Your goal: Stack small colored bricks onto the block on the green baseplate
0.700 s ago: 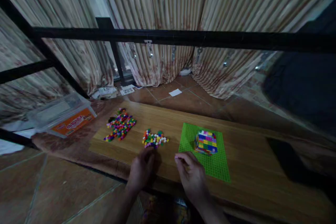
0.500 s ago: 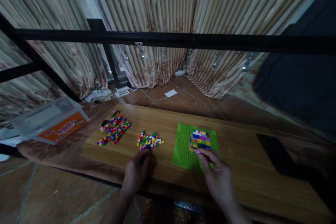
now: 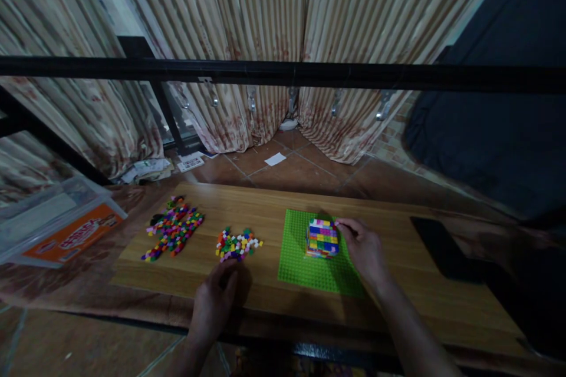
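A block of stacked toy bricks (image 3: 322, 238) in many colours stands on a green studded baseplate (image 3: 294, 268). At its far right corner is my right hand (image 3: 365, 250), thumb and forefinger pinched together. Something pinkish shows at those fingertips, too small to tell whether it is a brick or a fingertip. My left hand (image 3: 214, 300) rests on the table at the near edge of a small pile of loose bricks (image 3: 236, 244). Its fingers are curled with the tips close together, and whatever may be between them is hidden.
A larger pile of mixed bricks (image 3: 174, 230) lies at the left of the wooden table (image 3: 260, 288). Beyond the table's left end is a clear plastic box (image 3: 66, 227) with an orange label. A dark flat object (image 3: 444, 247) lies to the right. A black rail (image 3: 265, 73) crosses behind.
My right hand has moved from the near side of the brick stack to its far right corner. The view has shifted right; my left hand stays by the small pile.
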Motion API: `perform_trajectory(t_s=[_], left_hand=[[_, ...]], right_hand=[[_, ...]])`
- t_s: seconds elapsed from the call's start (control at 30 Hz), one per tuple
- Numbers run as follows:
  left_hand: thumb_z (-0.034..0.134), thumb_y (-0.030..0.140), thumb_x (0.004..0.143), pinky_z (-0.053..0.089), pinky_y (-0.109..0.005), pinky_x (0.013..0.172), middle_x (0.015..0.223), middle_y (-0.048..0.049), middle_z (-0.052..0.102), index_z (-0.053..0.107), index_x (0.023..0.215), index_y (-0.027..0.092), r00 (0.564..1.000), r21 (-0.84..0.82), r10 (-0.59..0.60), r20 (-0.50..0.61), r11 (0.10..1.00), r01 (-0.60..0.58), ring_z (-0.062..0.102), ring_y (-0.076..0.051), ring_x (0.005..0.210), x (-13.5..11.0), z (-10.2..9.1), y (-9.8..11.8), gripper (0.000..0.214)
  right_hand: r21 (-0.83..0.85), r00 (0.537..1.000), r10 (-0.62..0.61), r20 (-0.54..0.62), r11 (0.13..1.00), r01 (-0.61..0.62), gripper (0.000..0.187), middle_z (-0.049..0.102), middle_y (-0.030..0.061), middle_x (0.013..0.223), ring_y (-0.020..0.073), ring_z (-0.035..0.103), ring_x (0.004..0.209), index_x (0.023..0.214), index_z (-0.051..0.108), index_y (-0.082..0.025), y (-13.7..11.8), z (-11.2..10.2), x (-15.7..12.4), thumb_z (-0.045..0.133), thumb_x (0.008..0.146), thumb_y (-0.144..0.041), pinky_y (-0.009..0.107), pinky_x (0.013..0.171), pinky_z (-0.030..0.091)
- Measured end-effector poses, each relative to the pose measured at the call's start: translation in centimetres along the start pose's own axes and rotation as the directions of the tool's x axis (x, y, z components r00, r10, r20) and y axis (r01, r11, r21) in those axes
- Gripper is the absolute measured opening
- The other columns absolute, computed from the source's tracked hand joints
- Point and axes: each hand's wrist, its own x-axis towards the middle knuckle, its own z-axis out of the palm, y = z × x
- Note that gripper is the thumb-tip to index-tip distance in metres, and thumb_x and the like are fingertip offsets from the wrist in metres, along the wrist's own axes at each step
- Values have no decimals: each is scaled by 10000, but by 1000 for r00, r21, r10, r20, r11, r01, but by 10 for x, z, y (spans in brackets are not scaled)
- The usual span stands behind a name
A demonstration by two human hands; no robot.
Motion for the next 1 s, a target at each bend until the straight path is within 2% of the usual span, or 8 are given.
perform_trajectory(t_s=[0.17, 0.4, 0.6, 0.73, 0.9, 1.0], left_hand=[[501, 419, 816, 565, -341, 864, 1019, -66, 746, 675, 1009, 212, 1000, -6, 8, -12, 1000, -8, 702, -243, 976, 0, 0, 2, 332], [494, 414, 821, 576, -323, 816, 1000, -64, 750, 675, 1016, 209, 1000, 26, 7, -3, 1000, -7, 714, -238, 930, -1, -2, 4, 336], [486, 418, 827, 579, -321, 777, 1007, -70, 748, 669, 1044, 211, 1000, 43, 17, -14, 999, -17, 715, -243, 920, -1, 0, 3, 352], [482, 413, 832, 569, -326, 816, 1033, -71, 742, 668, 1051, 212, 1000, 19, 29, -9, 999, -28, 705, -241, 959, 0, 0, 3, 351], [491, 394, 826, 564, -339, 837, 1033, -70, 743, 668, 1046, 216, 1000, 8, 4, 3, 1000, -4, 701, -245, 972, 0, -2, 6, 333], [494, 382, 824, 557, -345, 861, 1061, -69, 736, 668, 1026, 216, 1000, -17, 1, 9, 1000, 0, 692, -243, 1002, -1, -2, 8, 314]], right_hand=[[-62, 994, -91, 59, 994, 94, 332, 697, 75, 946, 206, 650, 869, 925, 711, -192, 2, 0, 3, 469, 891, -415, 334, 821, 482], [-120, 981, -155, 116, 978, 169, 313, 688, 53, 915, 187, 643, 863, 899, 715, -208, 1, -4, 7, 445, 913, -366, 317, 832, 483], [-115, 976, -165, 141, 977, 182, 287, 702, 44, 895, 185, 658, 846, 857, 714, -218, 1, -7, 10, 461, 900, -347, 308, 811, 494], [-105, 966, -171, 196, 975, 194, 294, 714, 46, 883, 186, 669, 834, 831, 720, -217, -2, -10, 14, 463, 892, -347, 306, 801, 495], [-92, 950, -196, 241, 970, 224, 306, 716, 46, 895, 183, 671, 821, 858, 728, -214, -8, -10, 13, 458, 894, -354, 309, 780, 508], [-69, 955, -186, 232, 976, 207, 296, 723, 53, 940, 197, 676, 866, 902, 734, -217, -6, -8, 9, 478, 886, -365, 337, 818, 518]])
